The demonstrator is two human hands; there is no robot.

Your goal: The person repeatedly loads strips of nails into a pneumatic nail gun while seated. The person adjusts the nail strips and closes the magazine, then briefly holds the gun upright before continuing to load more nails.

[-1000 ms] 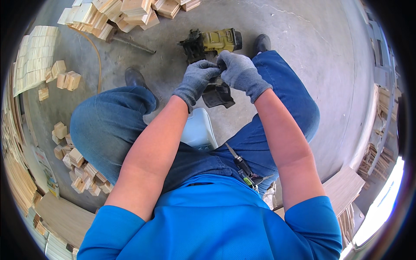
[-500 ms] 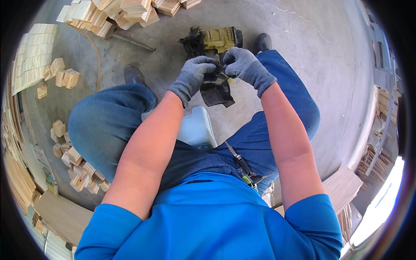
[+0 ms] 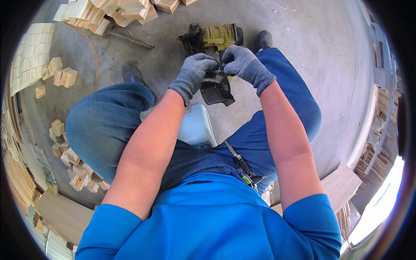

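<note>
A coil nail gun [image 3: 220,36] with an olive body and black head lies over the floor between my feet. Its black curved magazine [image 3: 217,91] hangs open toward me, below my hands. Both hands wear grey knit gloves. My left hand [image 3: 194,73] is closed at the left upper edge of the magazine, its thumb and fingers drawn together. My right hand [image 3: 245,66] pinches close beside it, at the right side of the magazine. What lies between the fingertips is too small and covered to make out.
A pale blue plastic container [image 3: 196,126] is between my thighs. Wood blocks [image 3: 78,173] lie in a heap at left, with more stacked blocks [image 3: 125,11] at the far left. A hose [image 3: 96,56] runs along the floor. Boards [image 3: 340,186] lie at right.
Both hands stay at the magazine with only small finger shifts. The view has moved slightly; the nail gun and magazine keep nearly the same place.
</note>
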